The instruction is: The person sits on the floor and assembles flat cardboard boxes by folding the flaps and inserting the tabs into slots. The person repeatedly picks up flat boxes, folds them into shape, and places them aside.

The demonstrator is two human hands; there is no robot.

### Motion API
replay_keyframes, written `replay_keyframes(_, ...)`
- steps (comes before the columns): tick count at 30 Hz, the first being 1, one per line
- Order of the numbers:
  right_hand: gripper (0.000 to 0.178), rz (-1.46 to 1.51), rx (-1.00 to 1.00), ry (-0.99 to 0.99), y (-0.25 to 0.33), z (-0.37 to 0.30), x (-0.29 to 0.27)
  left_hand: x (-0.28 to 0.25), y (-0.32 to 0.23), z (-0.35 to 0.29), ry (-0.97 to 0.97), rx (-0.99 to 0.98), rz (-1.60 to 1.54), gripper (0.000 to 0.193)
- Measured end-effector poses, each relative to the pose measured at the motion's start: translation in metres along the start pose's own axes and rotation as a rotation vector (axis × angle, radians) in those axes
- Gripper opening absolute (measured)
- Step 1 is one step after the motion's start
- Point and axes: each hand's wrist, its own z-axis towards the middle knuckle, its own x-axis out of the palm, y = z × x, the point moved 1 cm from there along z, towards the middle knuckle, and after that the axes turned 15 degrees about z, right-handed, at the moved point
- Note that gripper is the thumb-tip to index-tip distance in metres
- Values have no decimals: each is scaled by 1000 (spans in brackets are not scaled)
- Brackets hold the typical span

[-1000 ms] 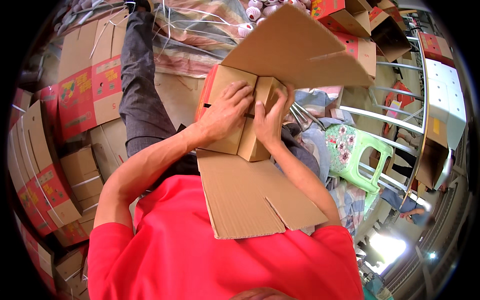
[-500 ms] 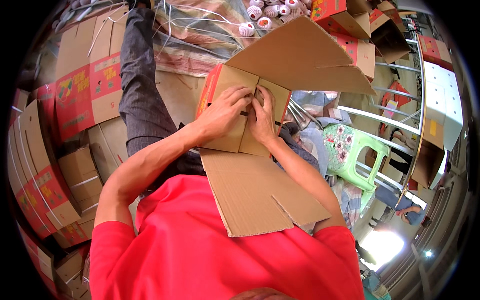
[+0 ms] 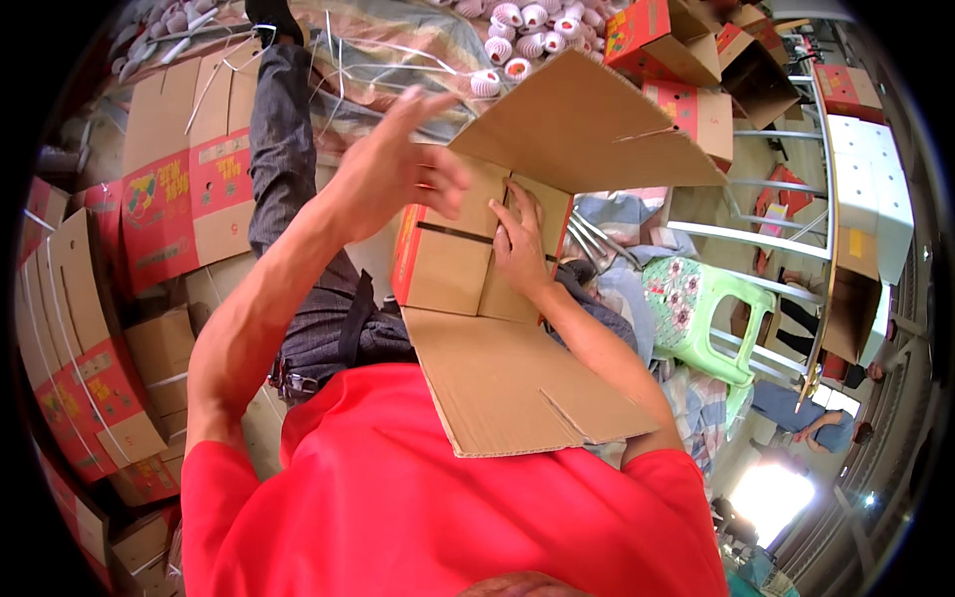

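A cardboard box (image 3: 444, 271) with red outer sides stands between my legs. Its two inner flaps are folded in and meet along a seam, while a large far flap (image 3: 597, 124) and a near flap (image 3: 517, 373) stick outward. A black band (image 3: 453, 232) crosses the folded panels. My right hand (image 3: 519, 237) rests on the right-hand panel beside the seam, fingers apart, fingertips near the far end. Lifted off the box at its left is my left hand (image 3: 393, 169), slightly blurred, index finger stretched out and nothing visible in it.
Flattened red-and-brown cartons (image 3: 184, 189) and strapped stacks (image 3: 85, 348) lie on the left. Fruit in foam nets (image 3: 537, 30) is heaped at the far side. A green stool (image 3: 706, 313) and a metal frame (image 3: 756, 237) stand on the right. Another person (image 3: 821, 426) is farther off.
My left hand has left the panels and swung up and left, its fingers extending. My right hand stays on the panel. The black band now shows more fully.
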Motion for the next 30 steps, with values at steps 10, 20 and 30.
replay_keyframes(10, 43, 18, 29, 16, 17, -3, -5, 71, 3, 39, -64, -58, -257, 68)
replay_keyframes(20, 34, -270, -192, 43, 7, -32, -16, 96, 29, -8, -238, 72, -124, 60)
replay_keyframes(30, 31, -196, 72, 83, 11, -9, -26, 30, 68, 29, -80, 155, 371, 45)
